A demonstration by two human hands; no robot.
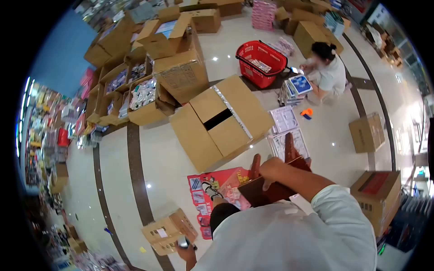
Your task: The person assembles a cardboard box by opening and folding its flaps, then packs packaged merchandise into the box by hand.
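My right hand [272, 171] reaches across in front of my body, its fingers closed on the edge of a brown wooden stool [264, 193]. The stool is tipped, its legs pointing away from me. Low on the left, my left hand [186, 254] is closed round a small dark grey object with a pale, shiny face [183, 242]; its kind is unclear. Beside that hand lies a flattened piece of cardboard [169, 231]. A red printed sheet [194, 170] with small packaged items spreads under my foot and the stool. Just beyond stands a large closed carton [199, 131].
A co-worker [332, 74] crouches at upper right, holding a phone, beside stacked boxed goods [299, 85] and a red basket [253, 76]. An orange tape dispenser [307, 113] lies on the floor. Open cartons [143, 117] crowd the upper left; cartons [366, 135] stand right.
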